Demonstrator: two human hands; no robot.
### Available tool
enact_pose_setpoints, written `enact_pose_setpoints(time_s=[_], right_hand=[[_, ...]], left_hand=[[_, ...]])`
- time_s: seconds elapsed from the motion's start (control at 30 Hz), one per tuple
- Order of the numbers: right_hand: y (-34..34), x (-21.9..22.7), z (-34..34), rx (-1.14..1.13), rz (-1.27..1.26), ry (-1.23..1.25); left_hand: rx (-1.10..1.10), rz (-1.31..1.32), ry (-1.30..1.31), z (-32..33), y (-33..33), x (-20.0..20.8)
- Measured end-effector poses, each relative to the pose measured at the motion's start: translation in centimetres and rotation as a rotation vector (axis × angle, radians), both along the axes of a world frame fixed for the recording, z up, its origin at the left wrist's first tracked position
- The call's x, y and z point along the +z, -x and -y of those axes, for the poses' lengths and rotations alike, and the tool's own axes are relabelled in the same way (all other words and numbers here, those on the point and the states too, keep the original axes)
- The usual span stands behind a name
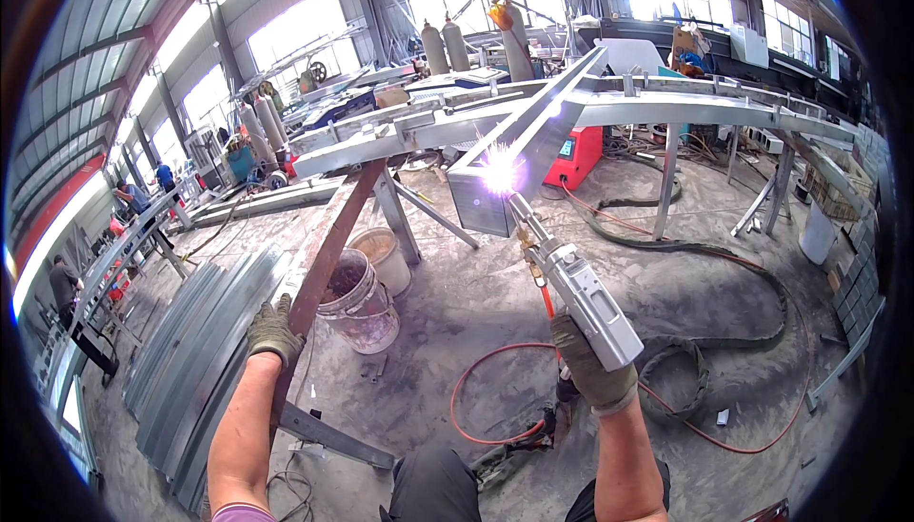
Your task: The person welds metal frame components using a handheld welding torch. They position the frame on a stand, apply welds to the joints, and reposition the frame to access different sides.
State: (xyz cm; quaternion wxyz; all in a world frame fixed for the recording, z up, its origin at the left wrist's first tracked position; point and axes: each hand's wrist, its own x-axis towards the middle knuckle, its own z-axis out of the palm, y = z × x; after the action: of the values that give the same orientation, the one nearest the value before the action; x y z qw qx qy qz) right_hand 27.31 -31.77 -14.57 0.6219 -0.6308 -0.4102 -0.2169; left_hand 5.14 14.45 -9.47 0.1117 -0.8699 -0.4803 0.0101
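Observation:
My right hand (595, 370), in a grey-green work glove, is closed round the grip of a silver handheld welding gun (590, 303). The gun's nozzle points up and forward at the end of a rectangular steel tube (481, 203). Bright pinkish-white light and sparks burst at the tip and hide the weld spot. My left hand (275, 330), gloved alike, grips the edge of a long rust-brown steel beam (328, 246) that slopes away in front of me. The steel tube lies across a silver metal frame (428, 131).
Two dirty buckets, one (360, 303) nearer, stand beside the beam. Stacked grey metal strips (205, 351) lie at left. An orange-red hose (462, 384) and dark cable (733, 341) loop over the floor. A red machine (579, 155) and gas cylinders (435, 49) stand behind; people (133, 198) are far left.

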Motion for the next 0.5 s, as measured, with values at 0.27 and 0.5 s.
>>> enact_pose_setpoints(time_s=[0.27, 0.5], right_hand=[[0.37, 0.22, 0.07, 0.001, -0.061, 0.037], [0.29, 0.12, 0.03, -0.009, -0.051, 0.04]], left_hand=[[0.004, -0.005, 0.014, -0.51, 0.07, -0.2], [0.018, -0.02, 0.005, -0.65, 0.15, -0.34]])
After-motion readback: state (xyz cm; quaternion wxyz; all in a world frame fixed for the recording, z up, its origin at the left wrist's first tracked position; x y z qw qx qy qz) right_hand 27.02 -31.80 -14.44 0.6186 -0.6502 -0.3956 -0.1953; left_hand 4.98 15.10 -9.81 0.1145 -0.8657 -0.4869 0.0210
